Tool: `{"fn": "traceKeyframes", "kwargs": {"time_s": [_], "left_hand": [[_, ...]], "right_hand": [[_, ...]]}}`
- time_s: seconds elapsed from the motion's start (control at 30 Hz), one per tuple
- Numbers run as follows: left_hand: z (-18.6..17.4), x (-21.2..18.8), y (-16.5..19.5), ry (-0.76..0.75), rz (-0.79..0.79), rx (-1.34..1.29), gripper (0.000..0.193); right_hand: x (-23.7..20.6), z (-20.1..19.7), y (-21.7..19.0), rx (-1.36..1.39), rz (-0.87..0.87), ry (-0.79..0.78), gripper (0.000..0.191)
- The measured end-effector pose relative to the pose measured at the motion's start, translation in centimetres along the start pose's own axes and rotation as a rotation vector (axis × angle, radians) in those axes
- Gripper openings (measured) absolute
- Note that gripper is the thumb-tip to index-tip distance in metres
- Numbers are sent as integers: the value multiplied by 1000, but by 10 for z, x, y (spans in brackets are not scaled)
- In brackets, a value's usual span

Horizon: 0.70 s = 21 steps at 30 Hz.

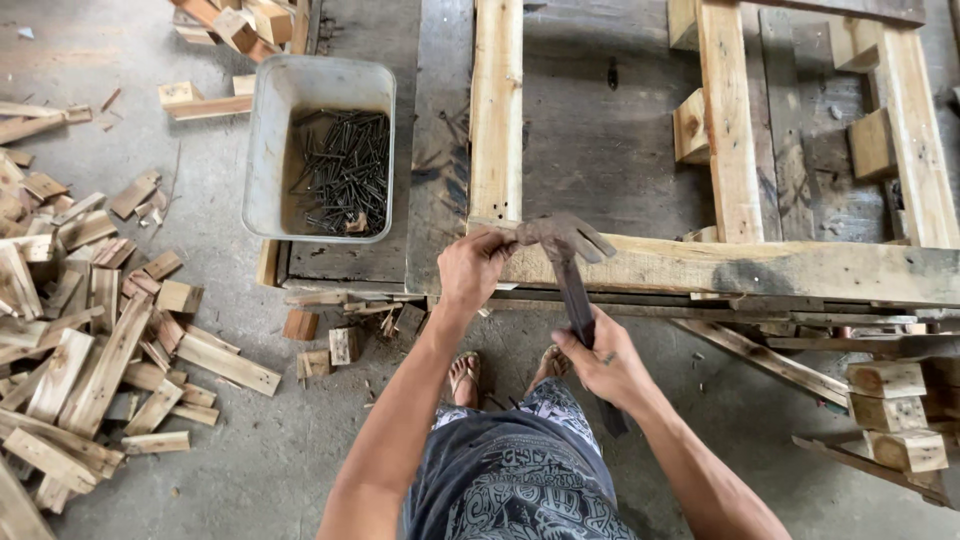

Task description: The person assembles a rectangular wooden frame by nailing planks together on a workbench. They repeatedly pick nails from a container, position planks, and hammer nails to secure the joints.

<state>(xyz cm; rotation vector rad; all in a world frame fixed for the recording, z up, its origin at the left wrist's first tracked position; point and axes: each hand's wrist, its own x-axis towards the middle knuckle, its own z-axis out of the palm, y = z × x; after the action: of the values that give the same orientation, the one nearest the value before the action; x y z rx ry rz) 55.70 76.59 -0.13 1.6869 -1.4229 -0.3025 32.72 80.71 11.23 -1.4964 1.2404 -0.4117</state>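
Observation:
My right hand (603,362) grips the dark handle of a claw hammer (566,250), whose head rests over the corner of a wooden pallet frame (740,268). My left hand (470,266) pinches at the same corner, fingertips next to the hammer head, where a vertical plank (497,110) meets the front board. Whether a nail is between the fingers is too small to tell. The frame lies on a dark work table (600,140).
A grey plastic tub (262,150) with several dark nails stands on the table at the left. Wood offcuts (80,330) litter the concrete floor on the left. Stacked blocks (895,415) sit low right. My sandalled feet (465,375) stand by the table edge.

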Motion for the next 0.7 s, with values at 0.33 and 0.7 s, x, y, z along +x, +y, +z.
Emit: {"fn": "traceKeyframes", "kwargs": {"time_s": [0.33, 0.7], "left_hand": [[-11, 69, -28, -69, -560, -220, 46], [3, 73, -43, -216, -552, -106, 55]], "right_hand": [[-61, -102, -63, 587, -917, 113, 26], [-8, -46, 52, 349, -146, 3, 15]]}}
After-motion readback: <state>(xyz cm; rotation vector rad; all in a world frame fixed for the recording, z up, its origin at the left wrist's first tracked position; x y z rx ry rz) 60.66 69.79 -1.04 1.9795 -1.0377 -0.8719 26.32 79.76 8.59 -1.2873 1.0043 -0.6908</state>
